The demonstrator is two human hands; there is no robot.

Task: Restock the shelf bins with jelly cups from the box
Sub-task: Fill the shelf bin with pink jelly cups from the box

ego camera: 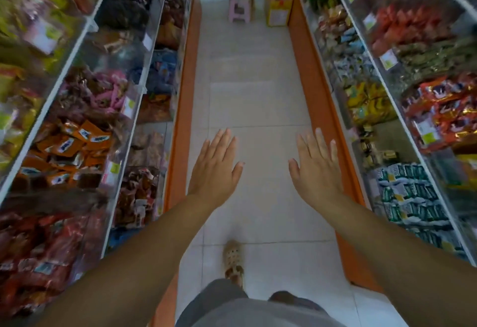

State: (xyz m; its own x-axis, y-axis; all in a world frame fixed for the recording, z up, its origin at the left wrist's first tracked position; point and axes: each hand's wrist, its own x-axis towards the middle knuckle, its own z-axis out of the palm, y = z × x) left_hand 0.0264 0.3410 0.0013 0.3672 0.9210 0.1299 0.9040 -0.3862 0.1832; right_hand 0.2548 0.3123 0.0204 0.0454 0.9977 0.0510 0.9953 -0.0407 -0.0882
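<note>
I looked down a narrow aisle of pale tiled floor (253, 89) that ran straight ahead of the fingertips, walled on both sides by clear shelf bins (98, 109) heaped with wrapped sweets. The left hand (215, 169) and right hand (316, 169) hovered palm-down over the tiles, fingers straight and close together, thumbs angled inward. Orange plinths (183, 109) edged the floor just outside each little finger. Far beyond the fingertips the cardboard box (278, 3) stood against the right plinth, beside stacked plastic stools (241, 1). What it held I could not tell.
</note>
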